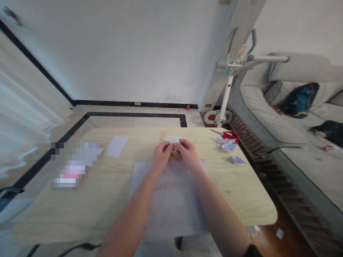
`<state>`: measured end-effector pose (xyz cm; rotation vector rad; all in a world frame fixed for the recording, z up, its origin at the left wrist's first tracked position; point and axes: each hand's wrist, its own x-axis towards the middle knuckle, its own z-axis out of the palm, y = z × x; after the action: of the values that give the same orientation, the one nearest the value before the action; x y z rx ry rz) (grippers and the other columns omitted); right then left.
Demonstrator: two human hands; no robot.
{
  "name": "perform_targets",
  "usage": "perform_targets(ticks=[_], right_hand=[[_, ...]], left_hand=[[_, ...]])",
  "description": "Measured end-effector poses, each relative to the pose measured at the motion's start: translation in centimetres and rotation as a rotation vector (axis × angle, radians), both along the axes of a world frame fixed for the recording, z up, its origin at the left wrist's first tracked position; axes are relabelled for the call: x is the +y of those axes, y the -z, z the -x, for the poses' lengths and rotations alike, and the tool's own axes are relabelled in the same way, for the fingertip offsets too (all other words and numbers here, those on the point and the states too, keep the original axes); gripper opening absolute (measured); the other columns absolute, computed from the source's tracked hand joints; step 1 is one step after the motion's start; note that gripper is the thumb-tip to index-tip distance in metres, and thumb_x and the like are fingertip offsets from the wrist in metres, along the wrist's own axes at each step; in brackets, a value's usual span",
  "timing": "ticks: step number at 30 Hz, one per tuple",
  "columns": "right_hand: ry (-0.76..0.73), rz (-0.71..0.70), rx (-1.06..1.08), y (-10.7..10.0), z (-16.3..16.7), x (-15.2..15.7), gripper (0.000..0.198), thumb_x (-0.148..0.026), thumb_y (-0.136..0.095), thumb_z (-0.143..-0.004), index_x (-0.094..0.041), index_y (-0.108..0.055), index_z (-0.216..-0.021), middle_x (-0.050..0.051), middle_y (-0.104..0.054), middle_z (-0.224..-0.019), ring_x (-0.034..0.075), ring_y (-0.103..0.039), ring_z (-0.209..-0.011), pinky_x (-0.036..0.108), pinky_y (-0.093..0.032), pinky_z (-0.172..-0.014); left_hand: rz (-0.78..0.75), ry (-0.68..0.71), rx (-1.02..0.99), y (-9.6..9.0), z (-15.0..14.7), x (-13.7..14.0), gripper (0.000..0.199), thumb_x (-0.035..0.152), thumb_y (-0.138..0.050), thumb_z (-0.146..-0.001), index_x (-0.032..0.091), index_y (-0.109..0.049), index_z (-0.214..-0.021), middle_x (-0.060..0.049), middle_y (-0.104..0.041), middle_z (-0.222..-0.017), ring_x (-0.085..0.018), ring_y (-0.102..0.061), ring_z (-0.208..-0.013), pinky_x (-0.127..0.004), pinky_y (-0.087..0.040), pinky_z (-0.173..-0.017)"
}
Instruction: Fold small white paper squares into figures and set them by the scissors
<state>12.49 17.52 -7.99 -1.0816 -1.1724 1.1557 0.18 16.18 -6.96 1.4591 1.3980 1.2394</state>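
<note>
Between my two hands a small white piece of paper (174, 140) is pinched by the fingertips, above the far half of the table. My left hand (162, 154) grips its left side and my right hand (188, 151) its right side, the fingers of both closed. Much of the paper is hidden behind the fingers, so its folds cannot be made out. Under my forearms lies a large printed sheet (175, 203), reaching toward the table's near edge. Its print is too blurred to read.
Red-handled scissors (230, 135) lie at the table's (107, 200) far right, beside folded paper pieces (228, 146) and another paper piece (237, 160). A white paper rectangle (117, 146) rests at the left, near a pixelated patch. A grey sofa (302, 150) stands to the right.
</note>
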Motion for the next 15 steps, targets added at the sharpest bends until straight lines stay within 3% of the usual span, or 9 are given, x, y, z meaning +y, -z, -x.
perform_targets(ticks=[10, 15], right_hand=[[-0.052, 0.073, 0.177, 0.16, -0.33, 0.10, 0.017, -0.035, -0.067, -0.069, -0.019, -0.063, -0.069, -0.004, -0.050, -0.055, 0.009, -0.042, -0.050, 0.023, -0.033, -0.049], [-0.035, 0.051, 0.127, 0.06, -0.32, 0.10, 0.020, -0.039, -0.067, -0.069, -0.019, -0.064, -0.070, -0.004, -0.051, -0.056, 0.009, -0.042, -0.049, 0.024, -0.034, -0.049]], left_hand=[[0.107, 0.093, -0.097, -0.29, -0.17, -0.30, 0.028, 0.041, -0.053, -0.082, 0.017, -0.058, -0.071, 0.001, -0.060, -0.062, -0.011, -0.054, -0.051, -0.022, -0.041, -0.048], [0.120, 0.100, -0.104, -0.07, -0.09, -0.30, 0.028, 0.042, -0.054, -0.082, 0.018, -0.055, -0.067, 0.003, -0.056, -0.058, -0.011, -0.052, -0.050, -0.021, -0.040, -0.047]])
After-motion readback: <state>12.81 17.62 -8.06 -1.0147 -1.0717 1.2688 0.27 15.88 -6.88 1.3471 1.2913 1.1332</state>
